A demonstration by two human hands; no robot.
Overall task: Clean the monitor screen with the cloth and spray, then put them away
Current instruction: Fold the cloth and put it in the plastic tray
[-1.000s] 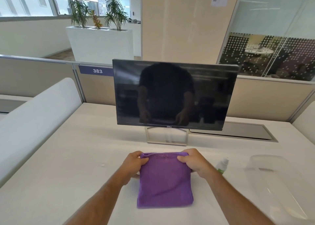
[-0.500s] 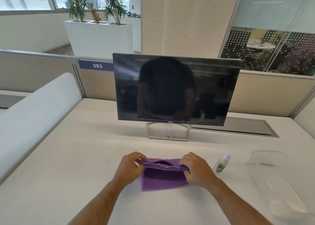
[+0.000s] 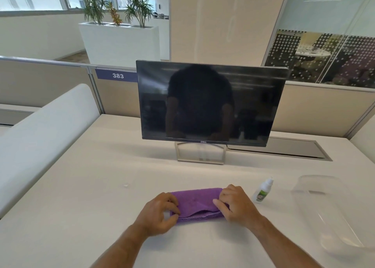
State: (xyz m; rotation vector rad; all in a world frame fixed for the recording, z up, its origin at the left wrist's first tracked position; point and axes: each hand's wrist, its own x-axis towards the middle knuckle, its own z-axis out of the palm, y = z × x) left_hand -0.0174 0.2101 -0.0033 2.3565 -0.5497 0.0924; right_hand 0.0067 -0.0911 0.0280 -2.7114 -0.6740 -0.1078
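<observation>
Pinching cloth (image 3: pixel 197 201) ends w/ both grips: left hand (image 3: pixel 160 214), right hand (image 3: pixel 236 203). Folded, flat on bench (image 3: pixel 85 196) in front of monitor (image 3: pixel 211 103). Soft, light, floppy imo; hold at folded edges. Spray (image 3: pixel 262 190) just right.

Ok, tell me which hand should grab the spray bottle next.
Right. The right hand sits beside the spray bottle; the left hand is across the purple cloth.

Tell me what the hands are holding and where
Both grip the folded purple cloth: left hand pinches its left end, right hand its right end.
</observation>
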